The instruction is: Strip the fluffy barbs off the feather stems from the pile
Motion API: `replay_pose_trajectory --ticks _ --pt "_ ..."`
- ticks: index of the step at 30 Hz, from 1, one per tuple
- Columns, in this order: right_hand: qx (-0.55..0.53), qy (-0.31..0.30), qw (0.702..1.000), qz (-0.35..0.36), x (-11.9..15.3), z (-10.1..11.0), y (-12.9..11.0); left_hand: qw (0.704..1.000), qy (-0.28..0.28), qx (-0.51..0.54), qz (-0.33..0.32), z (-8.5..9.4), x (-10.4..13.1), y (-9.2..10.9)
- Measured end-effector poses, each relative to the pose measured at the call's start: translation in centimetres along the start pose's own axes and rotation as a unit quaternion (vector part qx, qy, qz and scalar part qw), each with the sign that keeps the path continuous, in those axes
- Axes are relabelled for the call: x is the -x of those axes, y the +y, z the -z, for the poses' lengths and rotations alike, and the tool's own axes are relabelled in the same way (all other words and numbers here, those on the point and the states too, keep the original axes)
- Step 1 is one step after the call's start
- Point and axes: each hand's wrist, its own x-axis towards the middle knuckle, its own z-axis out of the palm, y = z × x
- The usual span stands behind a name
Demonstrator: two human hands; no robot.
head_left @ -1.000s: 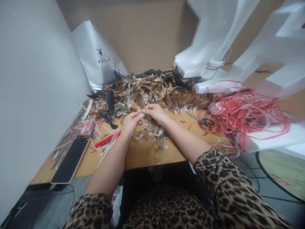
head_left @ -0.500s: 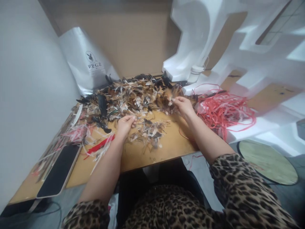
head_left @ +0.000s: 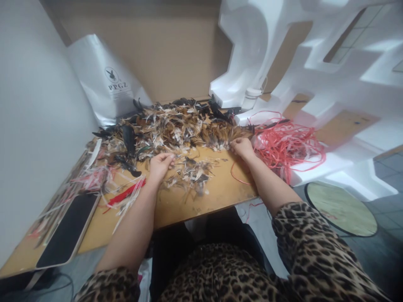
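A large heap of brown, white and black feathers (head_left: 176, 126) lies along the back of the wooden table (head_left: 220, 193). Just in front of it is a smaller loose pile of feathers (head_left: 197, 172). My left hand (head_left: 161, 165) is at the left edge of the small pile, fingertips pinched together on something too small to make out. My right hand (head_left: 243, 147) is closed at the right end of the large heap, touching or beside brown feathers there; what its fingertips hold is hidden.
Red plastic strands (head_left: 288, 144) are tangled at the right, near white foam pieces (head_left: 333, 167). A white bag (head_left: 110, 88) stands back left. A dark phone-like slab (head_left: 67, 230), red strip (head_left: 126, 193) and sticks lie left. A round green-topped object (head_left: 341, 207) is lower right.
My right hand has moved down and toward me at the heap's right end. My left hand stays pinched near the small pile. The whole view has shifted slightly.
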Motion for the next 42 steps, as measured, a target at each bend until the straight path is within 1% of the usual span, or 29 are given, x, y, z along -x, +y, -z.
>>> replay_pose_trajectory --ticks 4,8,10,13,15,17,20,23,25,27,28,30,32,34,35,37,39,42 --pt "0.053 0.003 0.999 0.004 0.3 0.6 -0.1 1.0 0.003 -0.004 -0.003 -0.1 0.1 0.0" --pt "0.033 0.007 0.999 -0.005 0.4 0.9 -0.1 1.0 0.011 -0.002 -0.002 0.0 0.0 0.0" --pt "0.02 0.023 1.0 -0.003 0.3 1.0 -0.1 1.0 0.017 -0.001 -0.002 0.1 0.0 0.0" --pt "0.013 0.08 0.996 0.024 0.2 1.2 -0.1 1.0 0.021 0.005 -0.007 0.1 0.0 0.1" --pt "0.012 0.105 0.993 0.055 0.2 1.4 -0.1 1.0 0.02 0.007 -0.007 0.1 0.1 0.1" --pt "0.013 0.107 0.99 0.086 0.3 1.4 -0.3 1.0 0.021 0.006 -0.004 0.0 0.1 0.2" --pt "0.023 0.077 0.99 0.112 0.4 1.2 -0.7 0.999 0.029 0.014 -0.005 0.0 0.1 0.4" --pt "0.037 0.044 0.993 0.102 0.4 0.9 -1.1 0.997 0.056 0.036 -0.031 0.5 -0.1 0.9" --pt "0.032 0.047 0.994 0.093 0.6 0.9 -1.6 0.993 0.088 0.054 -0.056 1.1 -0.3 1.2" --pt "0.004 0.061 0.993 0.1 1.1 1.0 -2.4 0.985 0.131 0.08 -0.074 1.8 -0.6 1.4" --pt "-0.018 0.068 0.991 0.114 1.3 1.1 -3.0 0.981 0.152 0.094 -0.079 2.1 -0.8 1.4" --pt "-0.047 0.079 0.982 0.166 2.0 1.0 -4.5 0.973 0.184 0.124 -0.071 2.7 -1.1 1.4" --pt "-0.067 0.068 0.975 0.201 2.8 0.4 -6.3 0.967 0.206 0.141 -0.056 3.0 -1.3 1.3" --pt "-0.069 0.029 0.972 0.224 3.5 -0.7 -8.4 0.963 0.219 0.149 -0.048 3.2 -1.4 1.2" --pt "-0.063 -0.004 0.971 0.231 3.8 -1.5 -9.4 0.962 0.221 0.153 -0.048 3.2 -1.4 1.2" --pt "-0.03 -0.064 0.965 0.252 4.3 -3.4 -11.2 0.962 0.217 0.16 -0.043 3.3 -1.4 1.2" --pt "0.008 -0.113 0.948 0.296 4.7 -5.5 -12.7 0.962 0.212 0.166 -0.044 3.3 -1.4 1.2" --pt "0.084 -0.178 0.925 0.325 5.2 -8.9 -14.5 0.961 0.218 0.166 -0.039 3.3 -1.5 1.3"
